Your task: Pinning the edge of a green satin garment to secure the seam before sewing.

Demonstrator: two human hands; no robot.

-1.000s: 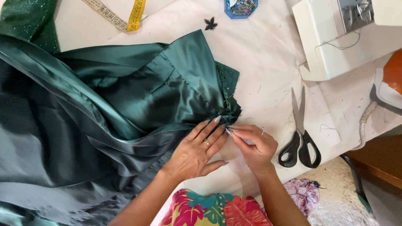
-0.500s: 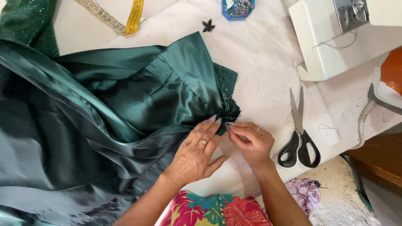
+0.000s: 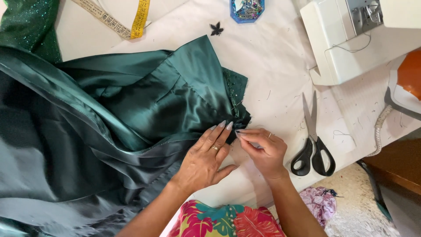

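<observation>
A large dark green satin garment (image 3: pixel 109 127) lies spread over the white table (image 3: pixel 276 57), its corner with a sequinned lace edge (image 3: pixel 234 94) pointing right. My left hand (image 3: pixel 206 160) lies flat on the fabric's lower edge, fingers together, pressing it down. My right hand (image 3: pixel 263 149) is right beside it, thumb and forefinger pinched at the fabric's corner edge; whatever small thing they hold is too small to make out. Both hands wear a ring.
Black-handled scissors (image 3: pixel 313 145) lie right of my right hand. A white sewing machine (image 3: pixel 351 39) stands at the top right, with an orange iron (image 3: pixel 408 83) beside it. A blue pin box (image 3: pixel 247 8), a small black appliqué (image 3: pixel 216 29) and a tape measure (image 3: pixel 118 17) lie at the top.
Both hands stay at the fabric's corner; my right hand's pinched fingers have shifted slightly up toward the edge. The view has dipped a little.
</observation>
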